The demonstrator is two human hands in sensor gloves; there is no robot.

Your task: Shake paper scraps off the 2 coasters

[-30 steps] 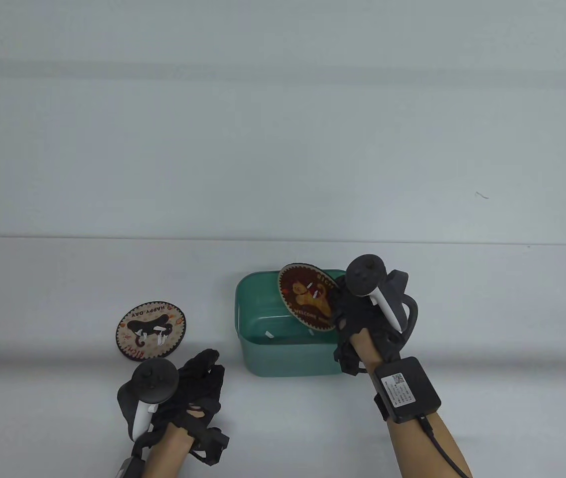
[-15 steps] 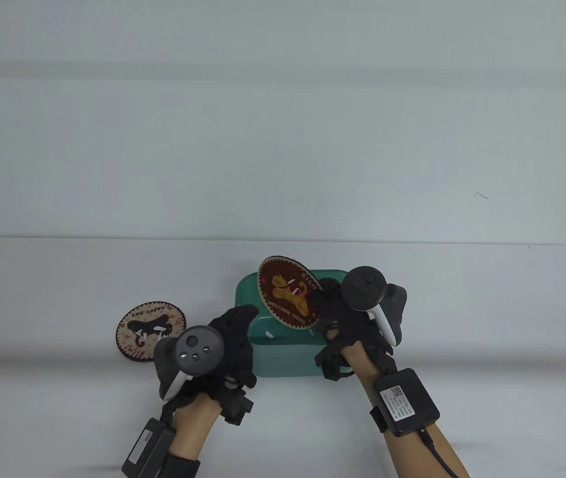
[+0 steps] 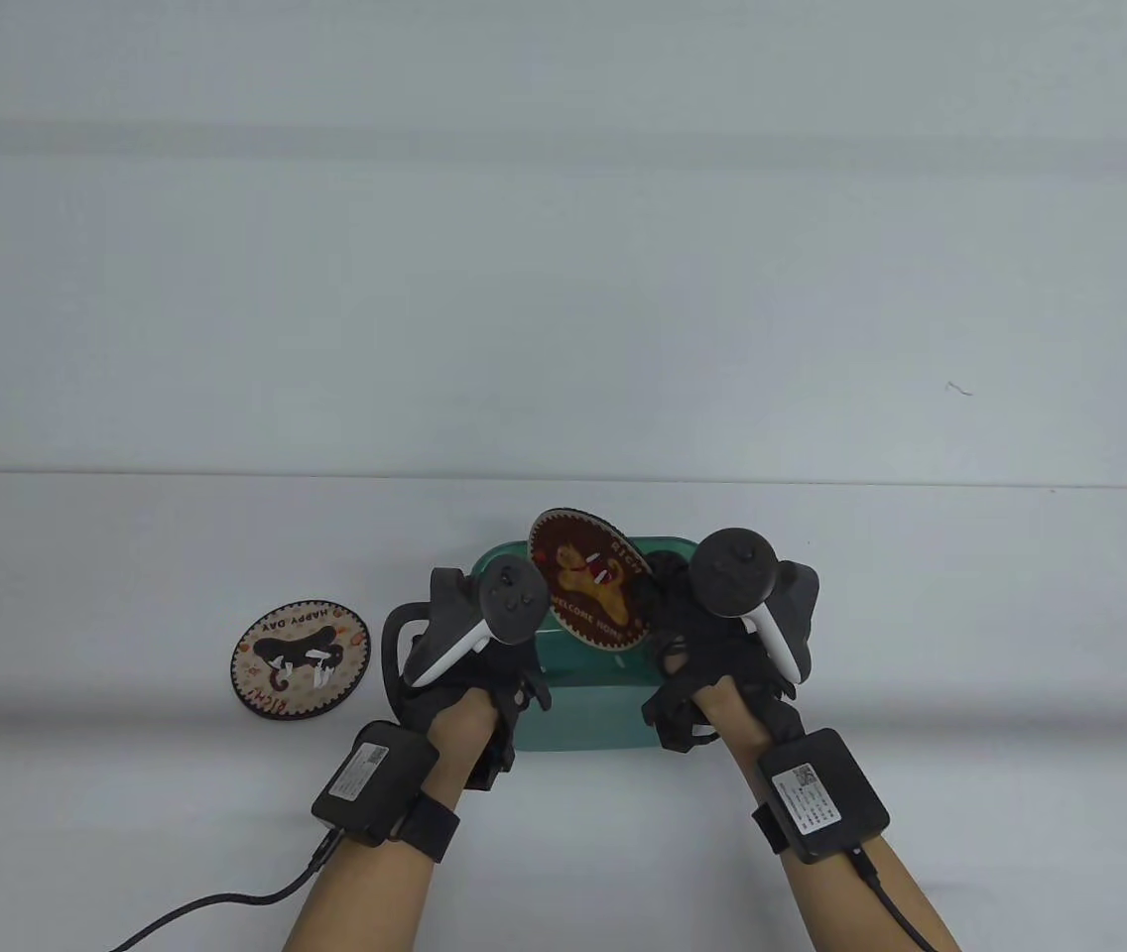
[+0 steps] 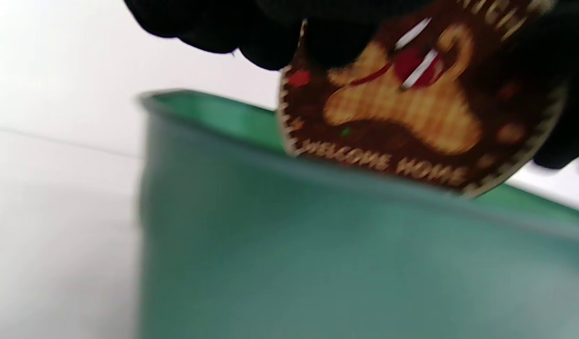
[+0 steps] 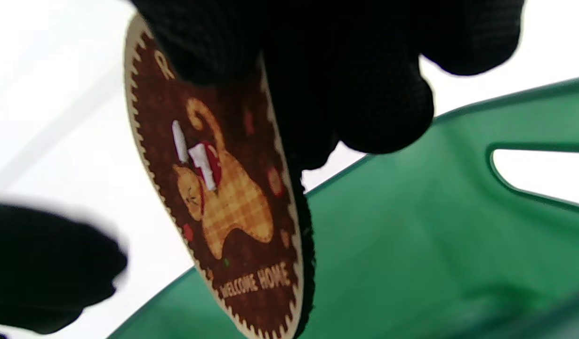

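Observation:
My right hand pinches the right edge of a brown cat coaster, held tilted on edge above the green bin. Two white paper scraps still cling to its face. My left hand hovers by the bin's left side; in the right wrist view it is a blurred shape just apart from the coaster. Its fingers hang above the coaster and the bin wall. A cream coaster with scraps lies flat at left.
The bin has a handle slot in its wall. A cable trails from the left wrist box to the table's front edge. A pale wall rises behind the white table.
My left hand has travelled from the front left up to the bin's left side, close to the held coaster. The right hand shifted the coaster slightly over the bin.

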